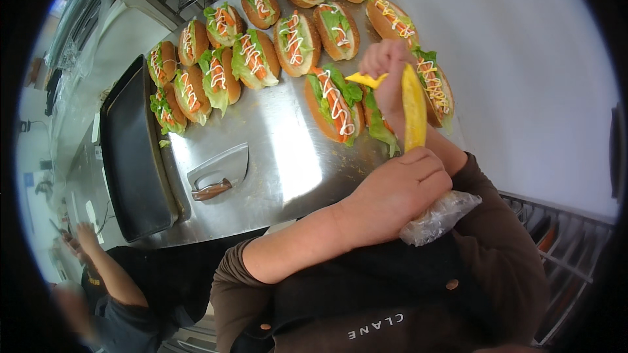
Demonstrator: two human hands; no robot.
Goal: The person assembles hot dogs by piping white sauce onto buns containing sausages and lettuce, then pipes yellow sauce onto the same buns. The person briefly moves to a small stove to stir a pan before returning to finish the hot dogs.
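From where I stand, the person's left hand [418, 183] is clenched round the gathered top of a soft clear plastic piping bag filled with yellow sauce [413, 108], its crumpled loose end poking out below the fist. Farther off, the right hand [389, 62] has its fingers curled about the bag's narrow end, and the yellow tip points left, above a partly hidden lettuce-filled bun [379, 124]. I can't tell whether the tip touches it.

Just left sits a golden oblong bun with sausage, lettuce and white zigzag sauce [335, 106]; just right, another bun carries white and yellow lines [435, 88]. More filled buns stand in rows at the far side of the shiny steel table [261, 176]. Nearer, a broad-bladed knife with a brown handle [219, 173] lies beside a black rectangular tray [134, 150] at the left.
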